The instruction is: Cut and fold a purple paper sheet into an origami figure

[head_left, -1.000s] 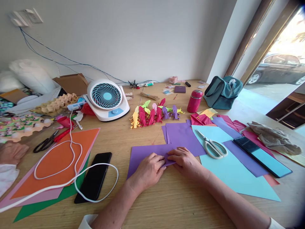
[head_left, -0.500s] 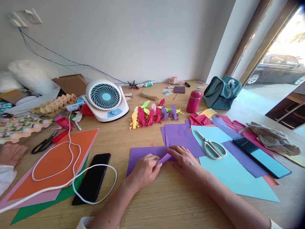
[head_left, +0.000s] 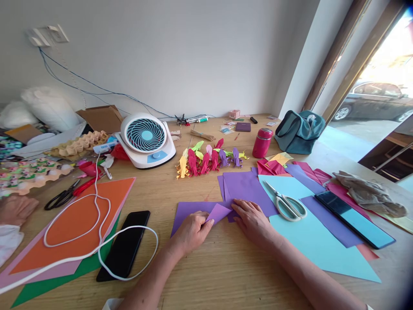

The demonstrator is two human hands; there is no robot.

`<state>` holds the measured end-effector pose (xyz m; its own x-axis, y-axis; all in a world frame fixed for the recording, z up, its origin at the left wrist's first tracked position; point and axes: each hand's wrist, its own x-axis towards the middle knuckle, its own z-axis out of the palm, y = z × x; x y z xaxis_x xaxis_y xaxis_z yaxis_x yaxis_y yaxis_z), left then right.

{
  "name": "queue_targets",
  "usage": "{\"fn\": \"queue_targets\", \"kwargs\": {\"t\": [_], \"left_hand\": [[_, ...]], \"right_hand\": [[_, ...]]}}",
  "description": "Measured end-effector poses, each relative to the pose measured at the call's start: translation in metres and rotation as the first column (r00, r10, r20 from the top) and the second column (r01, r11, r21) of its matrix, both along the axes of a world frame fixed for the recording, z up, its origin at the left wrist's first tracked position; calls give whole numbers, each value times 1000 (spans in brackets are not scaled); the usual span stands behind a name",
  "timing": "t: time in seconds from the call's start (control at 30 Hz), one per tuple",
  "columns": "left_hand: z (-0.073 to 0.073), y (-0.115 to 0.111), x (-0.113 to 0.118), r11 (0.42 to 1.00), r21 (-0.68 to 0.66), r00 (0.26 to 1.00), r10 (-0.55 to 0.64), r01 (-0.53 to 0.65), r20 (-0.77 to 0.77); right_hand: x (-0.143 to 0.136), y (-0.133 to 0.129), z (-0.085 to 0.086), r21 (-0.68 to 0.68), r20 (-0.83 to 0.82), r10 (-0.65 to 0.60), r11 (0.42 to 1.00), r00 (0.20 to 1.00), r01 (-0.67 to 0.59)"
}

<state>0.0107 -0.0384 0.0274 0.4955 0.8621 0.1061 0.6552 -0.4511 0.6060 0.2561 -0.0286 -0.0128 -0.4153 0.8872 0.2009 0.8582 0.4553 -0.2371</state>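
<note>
So a second ago both hands are bunched close, pressing down on a thin, rectangular purple paper sheet [head_left: 189,212], and now they've drifted a bit apart and there's a pointed, paler purple flap [head_left: 217,213] standing up between them. To me that reads as folding work that's moved from pressing to lifting and turning a corner. The left hand [head_left: 194,230] has the flap pinched between thumb and fingers; the right hand [head_left: 251,217] rests its fingers on the sheet's right end, at about 3 o'clock from the left one, and I can't tell whether it's pinching anything. The sheet sits at 6 o'clock in the view, on the pale wooden tabletop [head_left: 200,275]. Looks-wise it's matte and pretty flat on the left, with a clean straight far edge, while the flap tilts up and catches more light. Spare square purple paper [head_left: 250,189] lies at 2 o'clock from the flap, white-handled metal scissors [head_left: 292,208] at 3, and a row of multicoloured folded-paper figures [head_left: 205,162] near 12.
</note>
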Motion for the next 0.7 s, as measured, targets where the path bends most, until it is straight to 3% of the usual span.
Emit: {"fn": "queue_targets", "kwargs": {"t": [0.23, 0.33, 0.43, 0.53, 0.7], "left_hand": [[9, -2, -5, 995, -101, 998, -20, 14, -59], [11, -4, -6, 994, -109, 996, 0, -10, -87], [12, -5, -6, 992, -120, 992, 23, -37, -123], [15, -6, -6, 988, -150, 991, 18, -38, -134], [19, -6, -6, 981, -194, 995, 8, -28, -101]], "right_hand": [[-1, -6, 16, -14, -37, 6, 1000, 999, -7], [-6, -13, 21, -25, -151, 96, 995, 984, -101], [-12, -19, 21, -120, -360, 137, 974, 923, -192], [-16, -20, 19, -224, -504, 90, 947, 859, -230], [-18, -19, 19, -316, -563, -15, 928, 826, -198]]}}
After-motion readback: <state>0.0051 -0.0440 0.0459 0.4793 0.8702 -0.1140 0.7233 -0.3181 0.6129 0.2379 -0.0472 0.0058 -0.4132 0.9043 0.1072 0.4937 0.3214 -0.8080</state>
